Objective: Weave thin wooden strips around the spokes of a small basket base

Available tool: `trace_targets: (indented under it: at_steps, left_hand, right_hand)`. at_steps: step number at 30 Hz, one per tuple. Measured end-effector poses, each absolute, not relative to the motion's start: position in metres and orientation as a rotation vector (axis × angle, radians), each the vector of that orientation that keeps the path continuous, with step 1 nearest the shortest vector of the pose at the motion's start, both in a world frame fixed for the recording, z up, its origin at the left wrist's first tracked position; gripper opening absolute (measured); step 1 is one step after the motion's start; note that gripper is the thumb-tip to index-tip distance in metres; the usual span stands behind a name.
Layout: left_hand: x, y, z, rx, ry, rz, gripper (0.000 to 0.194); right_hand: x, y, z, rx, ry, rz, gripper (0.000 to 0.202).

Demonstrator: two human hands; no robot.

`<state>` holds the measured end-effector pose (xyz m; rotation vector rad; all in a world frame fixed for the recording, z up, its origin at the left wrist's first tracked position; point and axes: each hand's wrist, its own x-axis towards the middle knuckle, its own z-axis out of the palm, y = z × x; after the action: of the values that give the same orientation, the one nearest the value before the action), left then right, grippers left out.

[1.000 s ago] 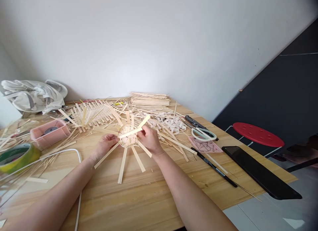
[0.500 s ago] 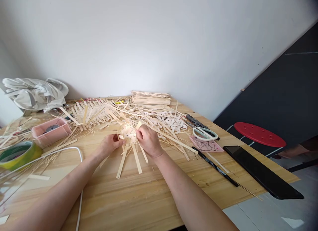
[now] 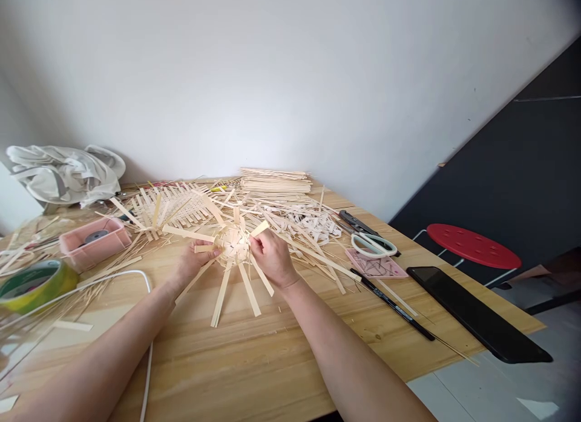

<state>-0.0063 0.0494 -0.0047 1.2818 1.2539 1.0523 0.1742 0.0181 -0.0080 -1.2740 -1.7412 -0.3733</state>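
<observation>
A small round piece woven from pale bamboo strips (image 3: 235,245) sits between my hands, with flat strips fanning out from it on all sides. At its left edge, my left hand (image 3: 196,257) is closed, pinching a strip near the rim between thumb and fingers. On the right side my right hand (image 3: 273,258) is closed around another strip, whose end (image 3: 260,229) sticks up above the knuckles. Several strips point toward me over the wooden table (image 3: 236,373). The fingertips of my right hand are partly hidden.
Behind lie a woven strip mat (image 3: 181,204), a strip stack (image 3: 276,183) and loose shavings (image 3: 313,222). At right are scissors (image 3: 373,245), a black pen (image 3: 394,307) and a phone (image 3: 476,313). A pink box (image 3: 94,243), tape roll (image 3: 39,283) and white cable (image 3: 147,343) are left.
My left hand has shifted slightly left and now pinches a strip end. Strips on the left and far sides stand spread outward more visibly. My right hand has hardly moved.
</observation>
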Motion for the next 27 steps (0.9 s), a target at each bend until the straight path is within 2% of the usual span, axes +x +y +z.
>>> trace_targets:
  at_steps: [8,17,27]
  left_hand:
    - [-0.009,0.050,-0.001,1.300,1.034,0.915,0.035]
    - [-0.014,0.051,-0.003,1.180,1.034,0.938,0.023]
    - [-0.022,0.056,-0.004,1.166,0.969,0.847,0.025]
  right_hand:
    - [0.176,0.019,-0.007,-1.303,-1.751,-0.349,0.023]
    - [0.173,0.020,-0.011,-1.275,-1.774,-0.330,0.020]
    - [0.177,0.022,-0.008,-1.273,-1.654,-0.071,0.021]
